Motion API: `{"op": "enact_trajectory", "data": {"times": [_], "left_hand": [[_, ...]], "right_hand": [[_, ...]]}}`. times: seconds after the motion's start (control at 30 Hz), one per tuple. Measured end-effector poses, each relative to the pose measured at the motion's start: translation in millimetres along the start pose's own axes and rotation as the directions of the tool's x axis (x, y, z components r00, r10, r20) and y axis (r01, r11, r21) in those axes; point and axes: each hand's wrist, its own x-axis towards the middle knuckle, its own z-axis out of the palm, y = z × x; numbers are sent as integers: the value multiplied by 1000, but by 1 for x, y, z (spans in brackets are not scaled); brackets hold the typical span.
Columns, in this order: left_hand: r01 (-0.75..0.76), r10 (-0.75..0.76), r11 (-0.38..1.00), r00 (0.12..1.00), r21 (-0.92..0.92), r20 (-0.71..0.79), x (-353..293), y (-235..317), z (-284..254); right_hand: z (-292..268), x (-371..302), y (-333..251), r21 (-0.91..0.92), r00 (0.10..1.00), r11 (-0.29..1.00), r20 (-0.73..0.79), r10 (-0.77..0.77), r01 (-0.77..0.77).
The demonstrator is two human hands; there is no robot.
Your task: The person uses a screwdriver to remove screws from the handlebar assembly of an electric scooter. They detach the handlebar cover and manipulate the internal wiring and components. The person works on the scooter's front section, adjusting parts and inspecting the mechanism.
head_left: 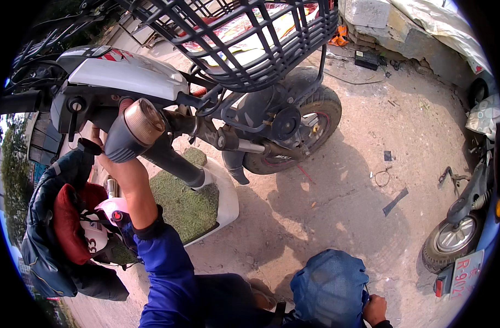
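A scooter with a grey and white body (pixel 121 76) stands before me, tilted across the view. My left arm in its blue sleeve reaches to the underside of its front panel. My left hand (pixel 101 145) is mostly hidden behind an amber-lensed turn signal (pixel 144 121), so its fingers do not show clearly. A key (pixel 75 105) sits in the lock just beside that hand. Low in the view, my right hand (pixel 375 310) is closed beside my denim-covered knee (pixel 330 284). What it holds, if anything, I cannot make out.
Above hangs a black front basket (pixel 244 49) over the front wheel (pixel 321 117). Green turf matting (pixel 184 202) covers the footboard. A dark padded cover (pixel 45 235) and a red cushion (pixel 75 218) lie left. Another scooter's wheel (pixel 452 240) stands right. Scraps litter the concrete.
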Motion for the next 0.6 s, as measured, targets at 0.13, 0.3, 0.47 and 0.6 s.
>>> {"op": "enact_trajectory", "data": {"times": [0.13, 0.3, 0.47, 0.6], "left_hand": [[204, -271, 946, 924, -251, -270, -7, 0, -5], [289, -280, 957, 946, 30, -165, -23, 11, -11], [588, -583, 802, 809, 101, -73, -58, 88, -36], [840, -832, 522, 463, 148, 305, -117, 222, -44]], "right_hand": [[-34, 15, -16, 57, 995, 998, 95, 5, -11], [-45, 29, -26, 38, 981, 998, 193, 38, -46], [-29, 41, -66, -21, 956, 986, 244, 163, -162], [-32, 27, -74, 66, 903, 941, 309, 297, -332]]}}
